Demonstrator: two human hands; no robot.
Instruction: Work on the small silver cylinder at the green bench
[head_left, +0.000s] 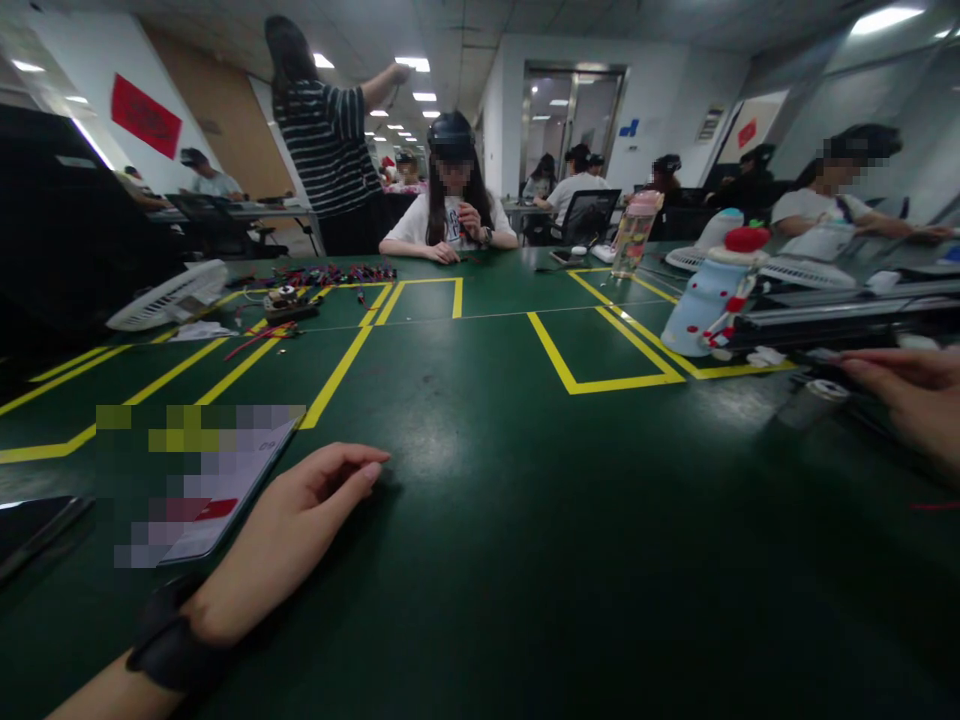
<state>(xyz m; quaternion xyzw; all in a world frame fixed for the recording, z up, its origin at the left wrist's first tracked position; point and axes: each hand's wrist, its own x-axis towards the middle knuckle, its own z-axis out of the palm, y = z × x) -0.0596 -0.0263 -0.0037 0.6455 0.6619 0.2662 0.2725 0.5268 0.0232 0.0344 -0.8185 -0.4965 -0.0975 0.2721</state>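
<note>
The head view is showing a small dark piece (pixel 819 356) at the far right, its outline blurring into the black clutter behind it and a paler glint catching along its top. It is jutting leftward from the right grip (pixel 919 400), whose thumb and forefinger are pinching together on it. In the picture it is appearing just above a grey can (pixel 807 406) on the green bench (pixel 465 570).

The left grip (pixel 306 503) is resting well apart from the piece, its fingers curling and its thumb lying close to the forefinger; I cannot tell whether the tips are meeting. A flat device (pixel 244 485) with a pale, partly pixelated screen is lying just beside it, and a black band (pixel 174 632) is circling the wrist.

The can is standing with its pale rim upward, its inside too unclear to read. Beyond it, a light blue bottle (pixel 694 305) with a red top is standing beside black rails (pixel 840 318), its walls hiding any contents. Farther back, a see-through bottle (pixel 634 243) with a pink lid is showing coloured shapes, on or behind its wall.
</note>
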